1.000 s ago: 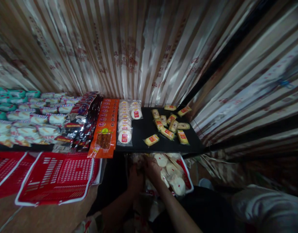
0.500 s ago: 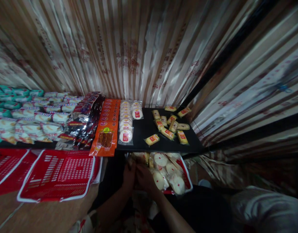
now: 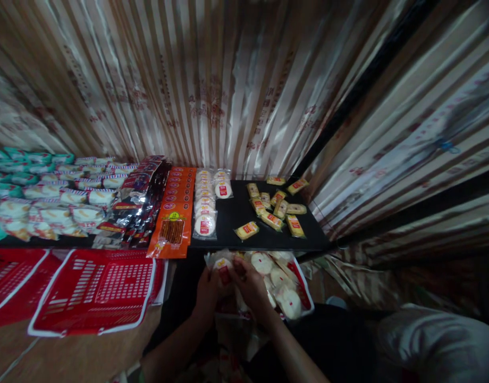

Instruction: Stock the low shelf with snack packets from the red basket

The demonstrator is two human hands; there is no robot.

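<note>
My left hand (image 3: 207, 290) and my right hand (image 3: 250, 284) are both closed on a clear packet of round white cakes with a red label (image 3: 221, 264), held just below the front edge of the black shelf (image 3: 232, 213). Under my hands sits a red basket (image 3: 304, 284) with several more round white cake packets (image 3: 286, 298). On the shelf, a row of the same cake packets (image 3: 205, 205) runs front to back beside scattered small yellow packets (image 3: 272, 210).
Orange snack packs (image 3: 174, 213), dark packs (image 3: 135, 205) and white-and-teal packs (image 3: 41, 199) fill the shelf to the left. Empty red baskets (image 3: 93, 290) lie at lower left. Striped shiny sheeting (image 3: 212, 96) backs the shelf. Another person's pale sleeve (image 3: 439, 340) is at lower right.
My hands have risen out of the basket toward the shelf edge, lifting a packet of white cakes that now shows between them.
</note>
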